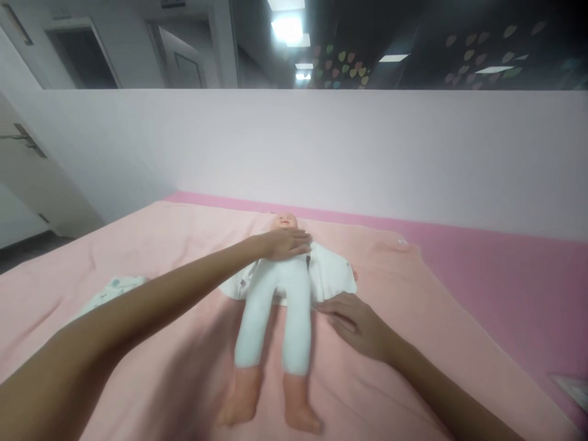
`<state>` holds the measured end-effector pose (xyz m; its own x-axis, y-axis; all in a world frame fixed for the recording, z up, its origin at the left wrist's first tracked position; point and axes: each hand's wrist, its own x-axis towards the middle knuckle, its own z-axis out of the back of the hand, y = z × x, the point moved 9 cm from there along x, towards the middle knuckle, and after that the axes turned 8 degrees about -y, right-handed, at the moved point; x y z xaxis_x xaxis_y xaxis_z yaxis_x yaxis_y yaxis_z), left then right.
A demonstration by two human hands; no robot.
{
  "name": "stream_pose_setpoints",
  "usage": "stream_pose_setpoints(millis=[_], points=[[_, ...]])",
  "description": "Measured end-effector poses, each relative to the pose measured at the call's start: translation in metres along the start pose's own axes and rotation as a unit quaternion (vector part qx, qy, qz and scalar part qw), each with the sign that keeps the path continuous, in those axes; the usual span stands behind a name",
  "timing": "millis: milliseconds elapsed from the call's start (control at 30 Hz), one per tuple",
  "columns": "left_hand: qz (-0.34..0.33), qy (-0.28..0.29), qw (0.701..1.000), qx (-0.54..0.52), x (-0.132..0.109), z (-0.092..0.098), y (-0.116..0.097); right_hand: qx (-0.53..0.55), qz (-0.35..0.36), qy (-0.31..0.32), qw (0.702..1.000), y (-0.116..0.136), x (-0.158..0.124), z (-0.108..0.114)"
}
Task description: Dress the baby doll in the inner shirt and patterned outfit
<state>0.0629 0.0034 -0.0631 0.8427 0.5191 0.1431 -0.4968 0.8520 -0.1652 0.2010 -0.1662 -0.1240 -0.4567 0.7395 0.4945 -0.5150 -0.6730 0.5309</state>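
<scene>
A baby doll (287, 219) lies on its back with its head away from me and bare feet toward me. It wears white leggings (296, 331). A white baby top (333, 272) is spread out on both sides of its body. My left hand (285, 244) rests flat across the doll's chest, fingers stretched out and covering the upper body. By the lower right edge of the top is my right hand (356, 318). Its fingers reach out to touch the hem, while the thumb sits apart from them.
A peach blanket (193, 239) covers most of the pink mat (496, 275). Partly behind my left forearm lies a folded white printed cloth (122, 283). A white wall (344, 147) with a window strip rises behind the mat. At far left is a door (27, 177).
</scene>
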Motion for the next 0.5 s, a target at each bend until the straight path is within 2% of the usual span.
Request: stream_pose_setpoints(millis=[100,167,267,333,400,500], points=[[0.075,-0.06,0.995,-0.026,-0.032,0.007,-0.016,-0.006,0.006,0.019,1.0,0.003,-0.002,-0.002],[0.087,-0.106,0.99,-0.043,-0.067,0.011,-0.037,-0.014,0.011,0.021,1.0,0.005,-0.002,-0.002],[0.107,-0.175,0.977,-0.054,-0.13,0.016,-0.062,-0.026,0.003,-0.008,1.0,0.004,-0.001,0.002],[0.148,-0.213,0.963,-0.07,-0.17,0.016,-0.064,-0.039,0.0,-0.024,0.999,0.003,-0.001,0.003],[0.194,-0.252,0.944,-0.092,-0.2,0.015,-0.057,-0.062,0.011,-0.027,0.998,0.006,0.0,0.003],[0.225,-0.245,0.937,-0.106,-0.217,0.003,-0.046,-0.103,0.051,-0.016,0.993,0.021,0.004,-0.004]])
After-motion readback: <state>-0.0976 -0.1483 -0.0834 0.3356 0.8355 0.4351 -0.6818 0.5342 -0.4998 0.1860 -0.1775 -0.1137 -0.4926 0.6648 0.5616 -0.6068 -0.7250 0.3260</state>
